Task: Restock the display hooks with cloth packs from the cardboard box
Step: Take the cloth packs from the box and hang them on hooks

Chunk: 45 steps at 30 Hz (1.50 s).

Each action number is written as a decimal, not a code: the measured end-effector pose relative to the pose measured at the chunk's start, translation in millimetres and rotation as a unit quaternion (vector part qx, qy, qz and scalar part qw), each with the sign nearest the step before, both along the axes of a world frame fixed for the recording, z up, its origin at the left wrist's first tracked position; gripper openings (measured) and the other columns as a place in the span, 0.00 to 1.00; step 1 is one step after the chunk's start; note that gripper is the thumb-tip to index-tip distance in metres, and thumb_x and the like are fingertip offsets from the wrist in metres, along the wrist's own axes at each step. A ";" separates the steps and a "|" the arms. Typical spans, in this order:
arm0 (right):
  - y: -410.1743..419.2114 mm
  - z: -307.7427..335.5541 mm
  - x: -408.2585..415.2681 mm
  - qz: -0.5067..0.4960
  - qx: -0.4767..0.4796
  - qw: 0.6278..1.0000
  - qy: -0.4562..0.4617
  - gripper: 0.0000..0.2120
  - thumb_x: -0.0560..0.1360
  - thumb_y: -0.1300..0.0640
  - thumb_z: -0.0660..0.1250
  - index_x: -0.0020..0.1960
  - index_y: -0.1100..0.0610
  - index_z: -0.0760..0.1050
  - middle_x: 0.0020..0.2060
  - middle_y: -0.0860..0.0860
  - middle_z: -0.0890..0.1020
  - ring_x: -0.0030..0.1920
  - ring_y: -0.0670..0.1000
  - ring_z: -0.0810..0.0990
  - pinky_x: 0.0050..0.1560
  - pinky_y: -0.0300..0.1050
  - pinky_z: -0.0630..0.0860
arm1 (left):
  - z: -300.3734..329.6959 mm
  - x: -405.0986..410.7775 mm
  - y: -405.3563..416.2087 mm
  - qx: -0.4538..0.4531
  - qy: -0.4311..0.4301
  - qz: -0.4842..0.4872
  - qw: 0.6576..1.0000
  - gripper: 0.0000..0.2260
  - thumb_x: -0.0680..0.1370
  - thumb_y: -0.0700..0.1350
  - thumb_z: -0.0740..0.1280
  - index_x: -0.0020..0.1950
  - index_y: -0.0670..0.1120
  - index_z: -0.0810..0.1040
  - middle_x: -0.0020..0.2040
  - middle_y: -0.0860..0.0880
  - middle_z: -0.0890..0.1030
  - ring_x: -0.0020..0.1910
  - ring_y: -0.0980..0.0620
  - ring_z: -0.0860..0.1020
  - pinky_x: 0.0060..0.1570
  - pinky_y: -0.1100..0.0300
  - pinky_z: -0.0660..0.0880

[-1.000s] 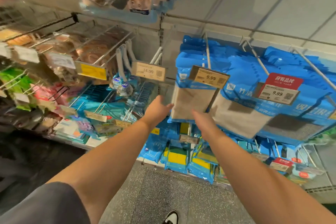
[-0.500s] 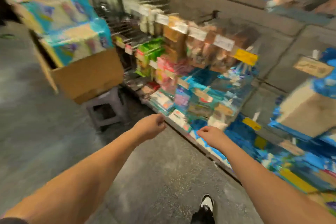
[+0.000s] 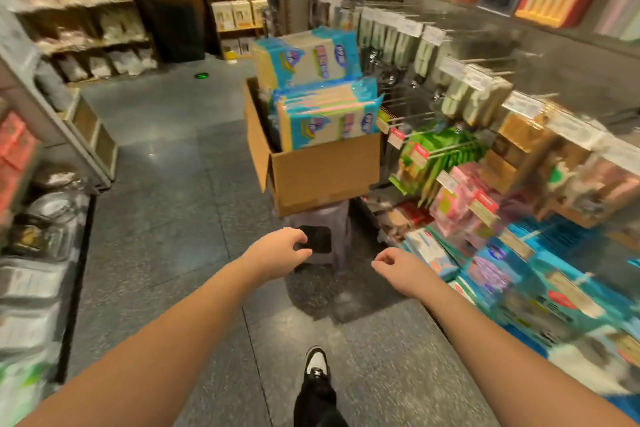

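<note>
- Both hands have come away from the blue packs on the hooks, and the view has swung round to face down the aisle at the box point(image 3: 325, 173), now straight ahead.
- Left hand point(image 3: 277, 255) and right hand point(image 3: 398, 267) reach forward, low and apart, each holding nothing; the fingers of both curl loosely inward, neither pinching nor pressing on anything.
- Cloth packs point(image 3: 327, 120) stand upright in the box, rising well above its rim, with a second stack point(image 3: 306, 57) behind and higher.
- The box sits on a small stool point(image 3: 322, 232), overhanging it on both sides, just beside the hooks point(image 3: 446, 149) on the right.
- Likely next step, as I judge it: reach the box and lift out packs.
- Risk: the overhanging box may tip if packs are dragged out toward the near side or the rim is leaned on.
- Risk: the tall stacks look loose; pulling one pack from the front could spill its neighbours onto the floor point(image 3: 166, 191).
- Risk: one shoe point(image 3: 316, 362) steps toward the stool; a kick to its leg could shift the whole load.
- Risk: the right arm passes close to hanging goods, so a wide swing may knock them off their hooks.
</note>
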State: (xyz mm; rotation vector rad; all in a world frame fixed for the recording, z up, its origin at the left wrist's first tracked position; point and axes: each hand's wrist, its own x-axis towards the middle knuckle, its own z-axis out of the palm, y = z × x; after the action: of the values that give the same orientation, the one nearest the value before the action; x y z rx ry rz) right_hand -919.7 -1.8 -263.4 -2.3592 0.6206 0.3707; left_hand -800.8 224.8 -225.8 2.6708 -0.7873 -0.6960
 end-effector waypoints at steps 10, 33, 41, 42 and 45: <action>-17.0 13.6 253.3 0.045 -0.023 0.998 -0.035 0.14 0.80 0.47 0.63 0.61 0.53 0.77 0.57 0.50 0.81 0.57 0.52 0.78 0.54 0.43 0.72 | 29.5 236.2 -20.9 0.014 -0.061 0.004 0.998 0.17 0.82 0.53 0.63 0.69 0.48 0.74 0.68 0.48 0.76 0.66 0.48 0.74 0.65 0.54 0.71; -66.5 51.7 716.0 -0.196 0.020 0.974 -0.109 0.22 0.80 0.51 0.64 0.71 0.59 0.69 0.64 0.54 0.77 0.65 0.55 0.75 0.63 0.45 0.68 | 77.5 744.0 -157.5 -0.106 -0.115 -0.069 0.985 0.25 0.81 0.54 0.65 0.73 0.42 0.70 0.71 0.41 0.71 0.71 0.41 0.69 0.68 0.52 0.66; -79.4 33.5 788.6 -0.355 0.135 0.918 -0.112 0.28 0.81 0.46 0.60 0.76 0.55 0.59 0.58 0.57 0.78 0.52 0.56 0.77 0.57 0.52 0.74 | 55.3 810.8 -225.9 0.001 -0.105 -0.148 0.983 0.37 0.75 0.70 0.64 0.71 0.42 0.69 0.71 0.41 0.71 0.72 0.40 0.66 0.68 0.47 0.67; -79.3 31.4 792.2 -0.368 0.150 0.910 -0.118 0.28 0.80 0.45 0.60 0.76 0.55 0.59 0.58 0.57 0.78 0.54 0.57 0.78 0.58 0.53 0.75 | 51.9 813.0 -229.7 -0.001 -0.109 -0.151 0.982 0.38 0.74 0.70 0.65 0.72 0.42 0.68 0.71 0.41 0.70 0.73 0.40 0.65 0.68 0.46 0.67; -79.4 25.8 795.9 -0.402 0.182 0.887 -0.139 0.29 0.79 0.43 0.60 0.75 0.55 0.61 0.62 0.57 0.77 0.58 0.57 0.79 0.63 0.60 0.75 | 52.9 818.1 -239.6 -0.010 -0.101 -0.135 0.986 0.45 0.70 0.72 0.68 0.74 0.41 0.66 0.73 0.39 0.66 0.75 0.39 0.62 0.69 0.45 0.65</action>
State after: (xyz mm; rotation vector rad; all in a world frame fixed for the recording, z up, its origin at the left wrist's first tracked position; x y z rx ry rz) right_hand -123.7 -81.2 -237.6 -1.5735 1.1876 -0.2113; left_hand 17.3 -14.8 -172.9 2.6728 -1.2200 -0.4752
